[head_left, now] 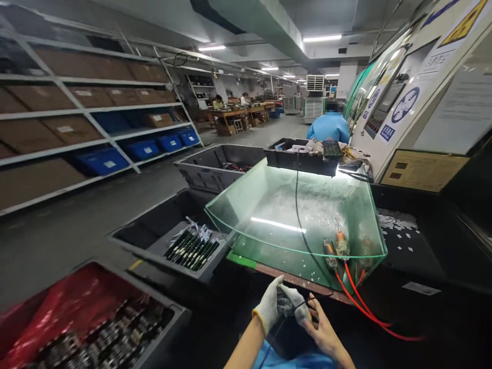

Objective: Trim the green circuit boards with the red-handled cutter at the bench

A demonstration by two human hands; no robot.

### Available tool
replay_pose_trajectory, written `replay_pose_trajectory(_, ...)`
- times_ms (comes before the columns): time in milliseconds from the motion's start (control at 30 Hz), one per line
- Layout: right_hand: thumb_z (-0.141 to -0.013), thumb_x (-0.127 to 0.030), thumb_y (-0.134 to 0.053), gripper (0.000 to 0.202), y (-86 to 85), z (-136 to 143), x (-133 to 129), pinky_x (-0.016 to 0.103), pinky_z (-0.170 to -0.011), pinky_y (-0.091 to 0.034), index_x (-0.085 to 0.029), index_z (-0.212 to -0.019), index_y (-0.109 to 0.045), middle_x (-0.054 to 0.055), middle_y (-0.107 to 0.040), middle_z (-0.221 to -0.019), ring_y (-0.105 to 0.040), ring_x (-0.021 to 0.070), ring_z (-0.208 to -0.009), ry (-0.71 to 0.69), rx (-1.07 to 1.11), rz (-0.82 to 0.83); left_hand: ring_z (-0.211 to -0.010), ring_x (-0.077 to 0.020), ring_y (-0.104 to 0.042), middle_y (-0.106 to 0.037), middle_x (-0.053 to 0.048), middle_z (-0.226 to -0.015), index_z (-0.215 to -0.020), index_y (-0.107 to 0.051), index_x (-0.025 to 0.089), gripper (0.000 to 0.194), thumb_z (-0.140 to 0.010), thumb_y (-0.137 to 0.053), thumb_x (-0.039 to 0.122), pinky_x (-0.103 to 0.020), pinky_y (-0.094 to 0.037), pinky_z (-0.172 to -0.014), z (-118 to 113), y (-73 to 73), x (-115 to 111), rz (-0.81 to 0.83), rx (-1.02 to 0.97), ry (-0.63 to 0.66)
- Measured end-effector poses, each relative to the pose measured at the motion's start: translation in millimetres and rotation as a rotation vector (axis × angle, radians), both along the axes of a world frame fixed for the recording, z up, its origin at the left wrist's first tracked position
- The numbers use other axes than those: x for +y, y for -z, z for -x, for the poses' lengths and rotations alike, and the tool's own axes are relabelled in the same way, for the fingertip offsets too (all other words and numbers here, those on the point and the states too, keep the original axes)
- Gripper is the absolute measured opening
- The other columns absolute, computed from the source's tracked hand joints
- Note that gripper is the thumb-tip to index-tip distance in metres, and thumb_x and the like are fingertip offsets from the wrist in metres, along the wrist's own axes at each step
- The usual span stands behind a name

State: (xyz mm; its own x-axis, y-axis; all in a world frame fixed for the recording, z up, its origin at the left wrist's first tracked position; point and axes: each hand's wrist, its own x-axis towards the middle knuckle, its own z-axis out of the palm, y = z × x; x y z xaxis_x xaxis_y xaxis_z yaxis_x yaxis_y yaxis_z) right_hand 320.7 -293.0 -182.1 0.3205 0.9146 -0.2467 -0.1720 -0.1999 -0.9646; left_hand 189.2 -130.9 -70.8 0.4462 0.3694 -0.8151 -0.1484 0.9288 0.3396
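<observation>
My left hand [270, 305], in a white knitted glove, is low at the centre with its fingers curled round a dark grey patch. Whether that is a held object or the glove's own palm, I cannot make out. A thin black cable [315, 298] crosses both hands and trails down towards my lap. My right hand [322, 326] looks bare; its bent fingers meet the gloved fingertips and close about the cable. Just beyond the hands stands a clear glass-walled enclosure [269, 205]. Two orange-and-silver tools [340, 243] with red hoses [361, 301] rest inside its right corner.
Grey bins stand to the left: one holds green-edged boards [192, 249], another dark metal parts [96, 338] beside red plastic [57, 312]. White chips [397, 221] lie on the black surface at right. A blue-clad person [328, 126] is ahead beside the machine [407, 97].
</observation>
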Motion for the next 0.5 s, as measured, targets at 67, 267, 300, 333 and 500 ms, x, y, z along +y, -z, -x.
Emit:
replay_pose_trajectory(67, -0.067, -0.080, -0.082, 0.105, 9.2, -2, -1, 0.049, -0.107, -0.050, -0.026, -0.151, -0.051, 0.019, -0.057, -0.148, -0.059, 0.0377, -0.133, 0.121, 0.229, -0.028, -0.051, -0.0258, -0.066, -0.066, -0.012, -0.061, -0.067, -0.058, 0.019, 0.034, -0.090, -0.060, 0.044, -0.034, -0.056, -0.052, -13, 6.7, -5, 0.092, -0.103, -0.058)
replay_pose_trajectory(267, -0.075, -0.077, -0.079, 0.078, -2.4, -8, -30, 0.034, -0.080, -0.059, -0.017, -0.121, -0.063, 0.017, -0.072, -0.118, -0.073, 0.0294, -0.105, 0.224, 0.756, 0.267, -0.049, -0.0240, -0.066, -0.071, -0.013, -0.067, -0.081, -0.064, 0.013, 0.030, -0.095, -0.059, 0.039, -0.032, -0.055, -0.047, -18, 5.6, -19, 0.136, -0.094, -0.066)
replay_pose_trajectory(300, -0.081, -0.071, -0.076, 0.067, -8.9, -8, -33, 0.032, -0.076, -0.059, -0.016, -0.117, -0.064, 0.016, -0.072, -0.115, -0.074, 0.0272, -0.101, 0.181, 0.831, 0.278, -0.049, -0.0238, -0.066, -0.072, -0.014, -0.068, -0.082, -0.064, 0.012, 0.030, -0.096, -0.058, 0.038, -0.032, -0.054, -0.045, -18, 5.7, -19, 0.133, -0.103, -0.047)
replay_pose_trajectory(333, -0.086, -0.063, -0.076, 0.057, -15.6, -8, -33, 0.029, -0.072, -0.058, -0.016, -0.117, -0.065, 0.013, -0.073, -0.112, -0.075, 0.0240, -0.094, 0.169, 0.869, 0.251, -0.047, -0.0232, -0.065, -0.072, -0.014, -0.069, -0.082, -0.064, 0.011, 0.031, -0.096, -0.057, 0.038, -0.031, -0.053, -0.044, -17, 6.4, -18, 0.129, -0.108, -0.033)
replay_pose_trajectory(500, -0.077, -0.038, -0.087, 0.057, -44.2, -16, -34, 0.021, -0.063, -0.053, -0.025, -0.128, -0.064, 0.003, -0.073, -0.115, -0.069, 0.0136, -0.081, 0.274, 0.784, 0.022, -0.055, -0.0257, -0.069, -0.074, -0.016, -0.075, -0.086, -0.066, 0.010, 0.034, -0.096, -0.058, 0.041, -0.032, -0.054, -0.047, -7, 14.9, -13, 0.103, -0.037, -0.017)
